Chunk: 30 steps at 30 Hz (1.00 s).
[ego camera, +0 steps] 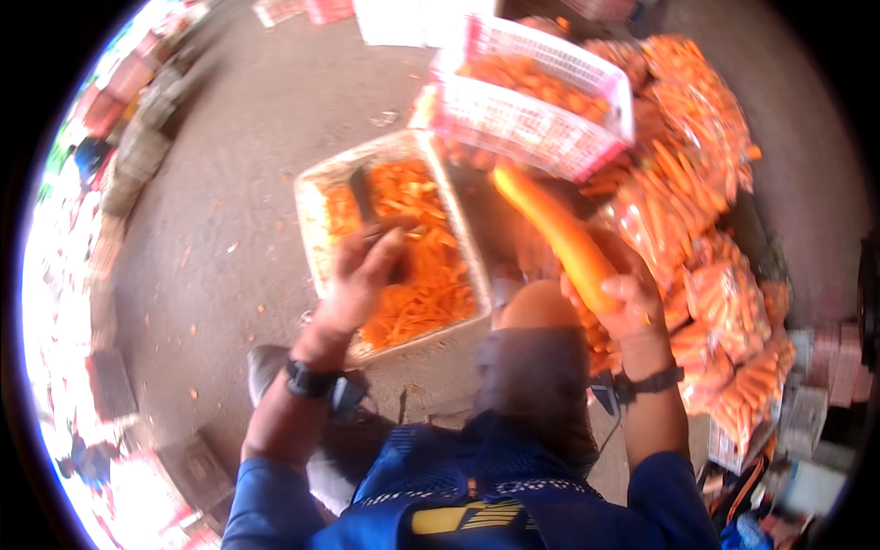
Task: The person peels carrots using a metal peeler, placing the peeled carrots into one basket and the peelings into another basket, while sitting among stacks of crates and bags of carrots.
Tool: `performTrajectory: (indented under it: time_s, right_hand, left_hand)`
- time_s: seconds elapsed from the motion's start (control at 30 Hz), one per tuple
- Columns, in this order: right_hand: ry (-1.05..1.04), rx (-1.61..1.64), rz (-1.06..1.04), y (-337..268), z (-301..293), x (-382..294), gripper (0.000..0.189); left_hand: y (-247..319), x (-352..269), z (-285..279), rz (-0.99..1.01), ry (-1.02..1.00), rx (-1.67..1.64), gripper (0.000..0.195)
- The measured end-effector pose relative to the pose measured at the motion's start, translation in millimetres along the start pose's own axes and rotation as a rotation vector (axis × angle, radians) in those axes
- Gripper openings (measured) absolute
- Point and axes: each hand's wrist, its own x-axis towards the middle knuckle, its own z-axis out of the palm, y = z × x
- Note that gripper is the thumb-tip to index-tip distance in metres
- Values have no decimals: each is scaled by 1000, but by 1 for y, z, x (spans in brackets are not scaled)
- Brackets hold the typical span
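Observation:
My left hand is closed around a dark-bladed tool that looks like a knife; blur hides its exact form. It is over a pale, foam-like box holding orange carrot peelings. To the right, my right hand grips the thick lower end of a large carrot. The carrot's narrower end points up and left, apart from the tool. Beyond it stands a white and pink plastic crate with carrots inside.
Clear plastic bags of carrots are heaped on the right, reaching down beside my right arm. Sacks and crates line the far left. My knee is bent between the box and the bags. Scraps lie on the concrete floor.

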Motion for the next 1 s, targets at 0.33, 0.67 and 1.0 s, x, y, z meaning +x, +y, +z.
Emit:
performTrajectory:
  time_s: [0.33, 0.67, 1.0]
  right_hand:
    - [-109, 35, 81, 27, 79, -39, 53]
    - [-158, 29, 33, 27, 102, -48, 51]
    - [-223, 40, 24, 25, 101, -52, 49]
  left_hand:
    - [27, -90, 12, 133, 85, 247, 24]
    - [25, -107, 21, 242, 172, 523, 19]
    - [28, -108, 19, 278, 145, 648, 13]
